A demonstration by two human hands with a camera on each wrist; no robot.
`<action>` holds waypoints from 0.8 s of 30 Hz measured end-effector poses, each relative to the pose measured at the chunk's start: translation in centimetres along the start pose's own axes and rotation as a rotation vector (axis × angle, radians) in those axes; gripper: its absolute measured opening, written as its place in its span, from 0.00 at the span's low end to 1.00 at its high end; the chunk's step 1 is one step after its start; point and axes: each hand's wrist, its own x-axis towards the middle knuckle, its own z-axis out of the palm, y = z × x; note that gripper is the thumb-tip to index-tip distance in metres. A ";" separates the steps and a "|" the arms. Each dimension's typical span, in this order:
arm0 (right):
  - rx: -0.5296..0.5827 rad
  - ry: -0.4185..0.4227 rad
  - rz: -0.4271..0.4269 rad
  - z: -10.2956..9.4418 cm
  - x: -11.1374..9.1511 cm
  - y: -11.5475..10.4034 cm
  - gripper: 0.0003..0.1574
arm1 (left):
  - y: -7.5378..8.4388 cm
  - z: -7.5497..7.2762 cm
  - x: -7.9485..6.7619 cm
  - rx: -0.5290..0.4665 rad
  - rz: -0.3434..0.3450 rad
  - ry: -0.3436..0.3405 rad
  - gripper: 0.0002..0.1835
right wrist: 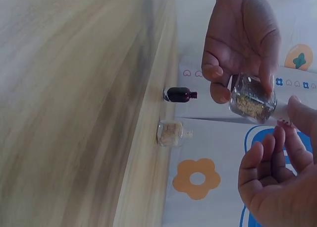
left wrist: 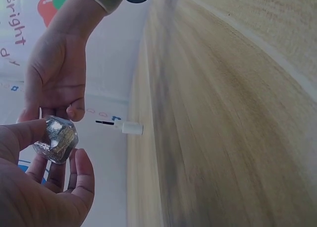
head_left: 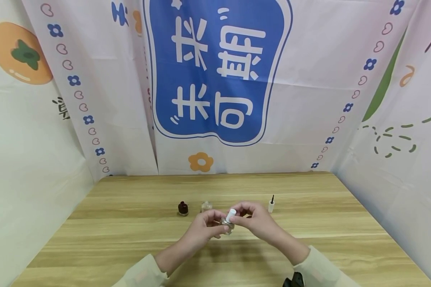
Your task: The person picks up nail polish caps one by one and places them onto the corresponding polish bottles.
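Observation:
Just above the table, my left hand grips a small clear glass nail polish bottle between thumb and fingers. Gold flakes show inside this bottle in the right wrist view; the left wrist view shows its silvery base. My right hand pinches the white cap at the bottle's neck. Whether the cap is fully seated cannot be told. Behind the left hand stands an uncapped pale, glittery bottle, partly hidden in the head view. Left of it is an uncapped dark red bottle.
A white cap with a dark brush stands brush-up on the table beyond my right hand. The wooden table is bordered by printed white cloth at the back and sides. A black object shows near the right sleeve.

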 end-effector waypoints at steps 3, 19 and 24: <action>0.010 0.027 0.019 0.3 0.0 -0.1 0.11 | -0.2 -0.1 0.0 0.003 -0.005 0.004 0.15; 0.010 0.055 0.033 0.8 -0.3 -0.3 0.15 | -0.3 -0.1 -0.1 0.011 -0.005 0.010 0.15; -0.001 -0.025 -0.027 -0.3 0.0 -0.1 0.18 | -0.3 -0.2 0.0 0.012 0.003 0.010 0.16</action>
